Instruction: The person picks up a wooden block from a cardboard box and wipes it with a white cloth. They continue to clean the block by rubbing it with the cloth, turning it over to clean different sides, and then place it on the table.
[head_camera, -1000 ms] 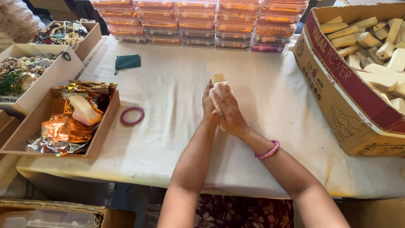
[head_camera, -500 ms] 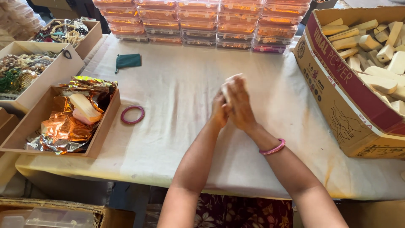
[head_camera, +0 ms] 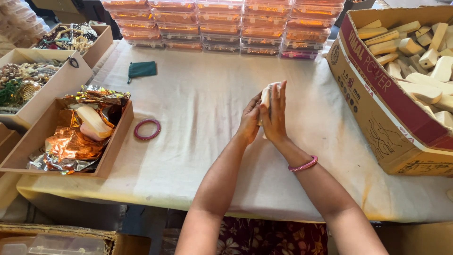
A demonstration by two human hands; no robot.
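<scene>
Large cardboard box (head_camera: 377, 113) at right holds pale wooden blocks (head_camera: 420, 52). Shallow tray (head_camera: 28, 141) at left holds crumpled foil (head_camera: 71, 141) and two pale pieces. Clear lidded boxes (head_camera: 226, 23) stacked along the far edge of the tabletop (head_camera: 198, 108). Left hand (head_camera: 249, 120) and right hand (head_camera: 275, 115) pressed together, clamped on a pale block (head_camera: 265, 94) above mid-tabletop. Since half a second ago, the hands have tilted more upright; the pink bangle (head_camera: 147, 129) is unmoved.

Pale cream block (head_camera: 266, 94), upright at frame centre, pressed between left hand (head_camera: 248, 120) and right hand (head_camera: 275, 115); only its top shows.
</scene>
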